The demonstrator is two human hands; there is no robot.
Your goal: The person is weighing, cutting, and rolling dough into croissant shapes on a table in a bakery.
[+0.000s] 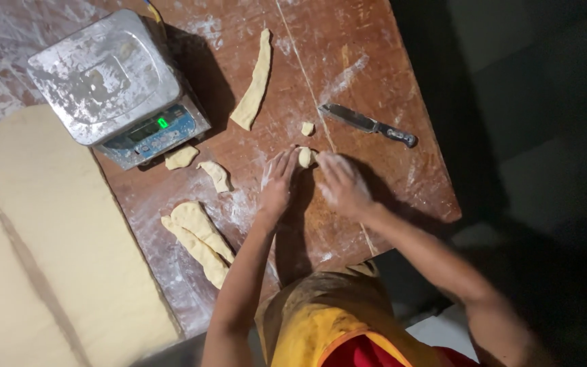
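Your left hand [278, 182] lies flat with fingers stretched toward twelve o'clock, and your right hand [342, 183] lies beside it at three o'clock, palm down and blurred, so its fingers are hard to tell apart. Between the two, just at the fingertips, sits a small dough ball [304, 157]; both hands press against it from either side, and its lower part is hidden by them. A smaller dough bit [307, 128] lies just past it at twelve o'clock. The floured wooden surface [402, 183] carries the rest: a knife [368, 124] with a dark handle at one o'clock from your hands, a long dough strip [255, 80] at eleven o'clock, and a metal scale [113, 85] with a lit green display at ten o'clock, its pan dusted white. Two small dough pieces [198, 166] lie at nine o'clock just below the scale, and two longer dough lengths [200, 239] lie side by side, touching, at eight o'clock. A pale dough sheet [42, 251] fills the far left and is cut off by the frame edge. The space beyond the surface at three o'clock is too dark to make out.
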